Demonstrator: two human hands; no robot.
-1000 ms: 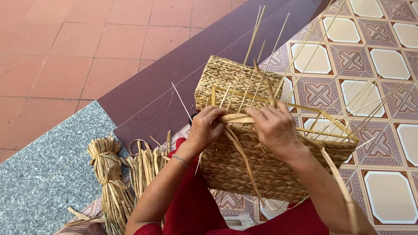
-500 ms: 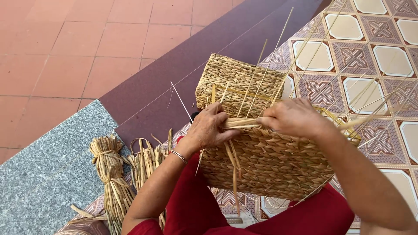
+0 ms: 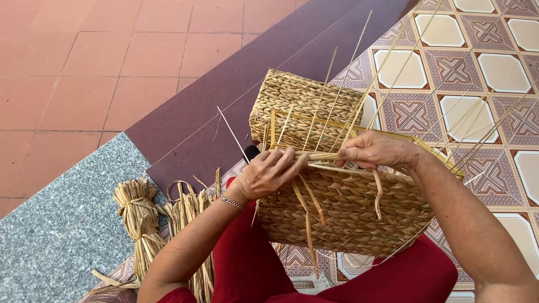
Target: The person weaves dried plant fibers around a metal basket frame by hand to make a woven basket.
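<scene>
While at rim, hands [image 3: 269, 173] on woven basket [image 3: 342, 207].

There is only one camera, so no second view shares anything with it. It sits on the person's head and looks almost straight down, close enough that the two hands and the lap in red cloth [image 3: 252, 264] fill the lower middle. The big woven straw basket [image 3: 342, 207] sits near the centre. The view tips a little forward, so the plain orange floor tiles [image 3: 84, 62] fill the top left and the patterned tiles [image 3: 483, 67] the top right.
</scene>
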